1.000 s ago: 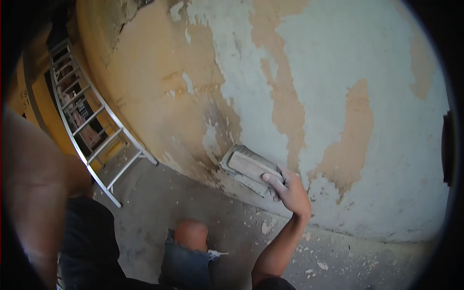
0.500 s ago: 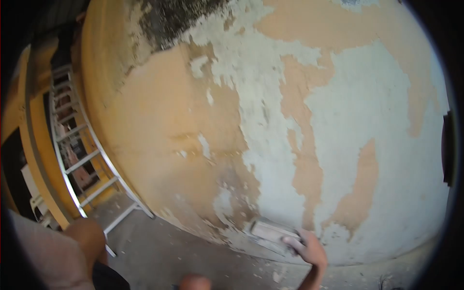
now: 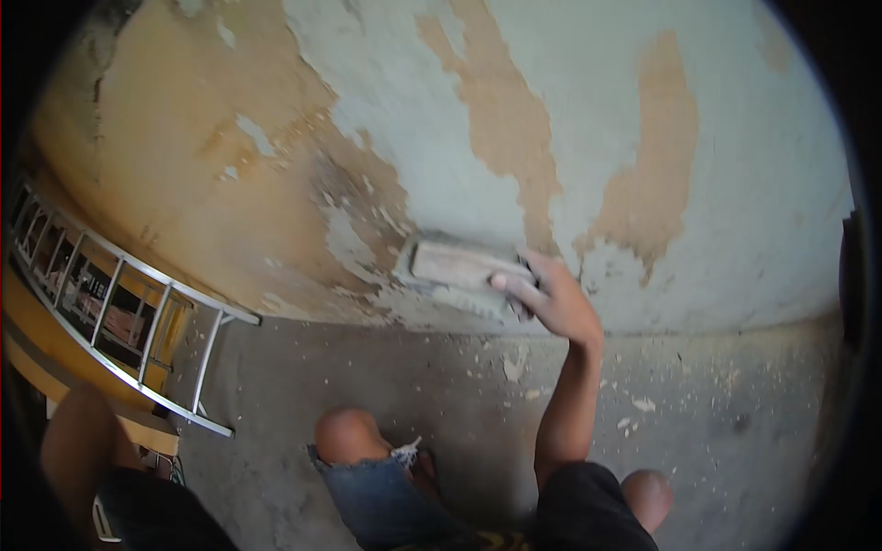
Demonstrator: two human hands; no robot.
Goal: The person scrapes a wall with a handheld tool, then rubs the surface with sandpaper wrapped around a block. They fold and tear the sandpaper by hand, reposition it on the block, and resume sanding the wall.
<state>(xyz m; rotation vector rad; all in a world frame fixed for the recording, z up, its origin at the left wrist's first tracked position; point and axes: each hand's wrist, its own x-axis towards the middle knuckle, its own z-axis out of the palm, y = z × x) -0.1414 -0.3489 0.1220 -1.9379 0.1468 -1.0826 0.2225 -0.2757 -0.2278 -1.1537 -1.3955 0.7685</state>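
My right hand (image 3: 565,303) is closed around the end of a dusty, pale rectangular sanding block (image 3: 464,262), with the thumb on the near side. Its flat face is against the lower part of the peeling wall (image 3: 459,174), just above the floor, beside a brown, flaking patch (image 3: 363,174). The wall shows pale green-white areas and bare tan ones. Of my left side only the bent arm (image 3: 87,432) and dark sleeve appear at lower left; the left hand is out of view.
An aluminium ladder (image 3: 156,289) stands at the left near the wall. Paint flakes (image 3: 643,404) are scattered over the grey concrete floor (image 3: 276,386). My knee (image 3: 351,434) shows through torn jeans below. A dark upright edge (image 3: 853,275) borders the wall at right.
My view has tilted down, showing more floor and both knees. The right hand still holds the sanding block low on the wall. My left forearm, close to the camera before, has moved lower and away.
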